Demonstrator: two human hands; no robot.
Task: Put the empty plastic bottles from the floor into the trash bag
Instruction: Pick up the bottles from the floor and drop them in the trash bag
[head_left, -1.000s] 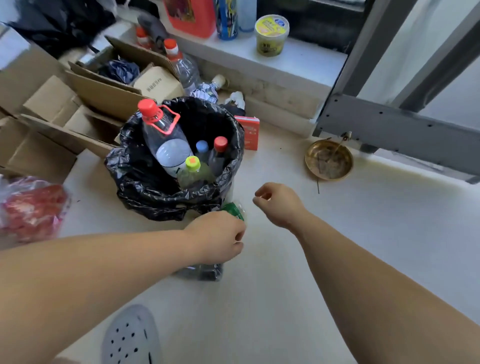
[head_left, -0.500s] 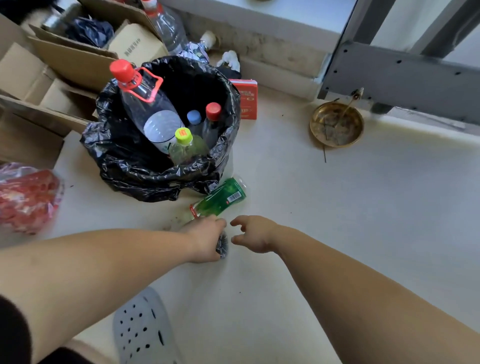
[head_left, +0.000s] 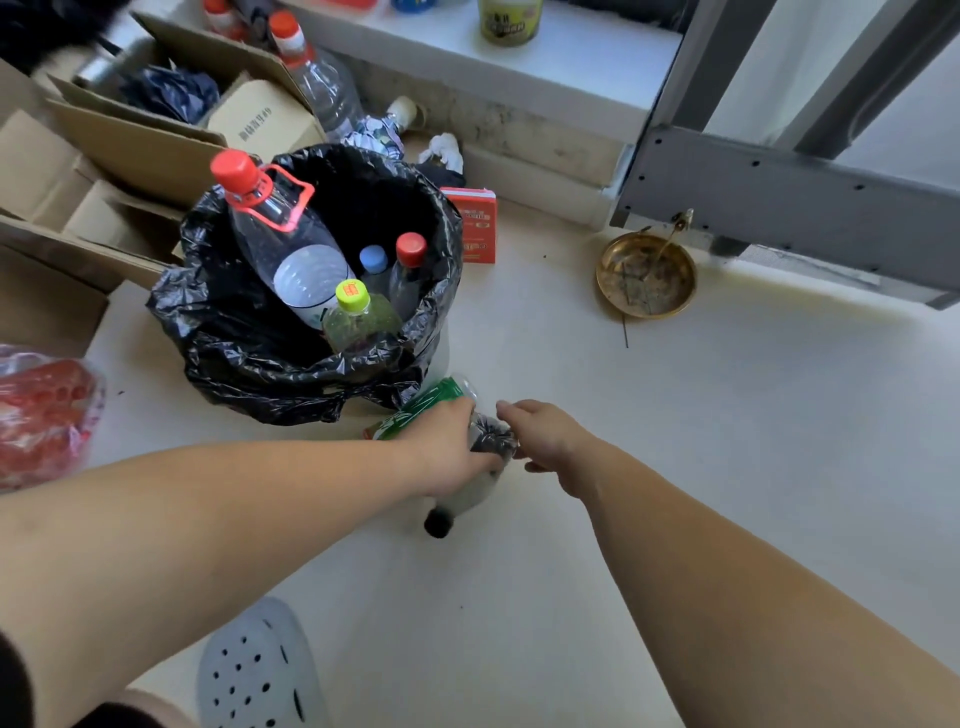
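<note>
**Two bottles gripped at the foot of the bag**

Pale, smooth flooring carried everything, and the work was held close against the near side of the trash bag (head_left: 270, 374). The fingers of the left hand (head_left: 447, 447) were closed down over a dark, clear-walled bottle (head_left: 467, 499), whose black cap pointed back toward the person; it appeared to be pinned against the floor for lifting, though whether it had left the floor could not be told. Just beyond the knuckles lay a green-labelled bottle (head_left: 421, 408), on its side and touching the bag's base. The right hand (head_left: 545, 439) was held loosely curled at the crinkled far end of the dark bottle, fingertips at or near it; a firm hold could not be confirmed.

The bag itself was thin, glossy black film, folded over a bin rim and crumpled. Inside it, several bottles were stood upright: a large clear one with a red cap (head_left: 270, 228), a yellow-capped green one (head_left: 358, 322), and two smaller ones. Cardboard boxes (head_left: 130, 150) were ranged along the floor's far-left edge, and a brass dish (head_left: 647, 275) was left near the door frame.
</note>
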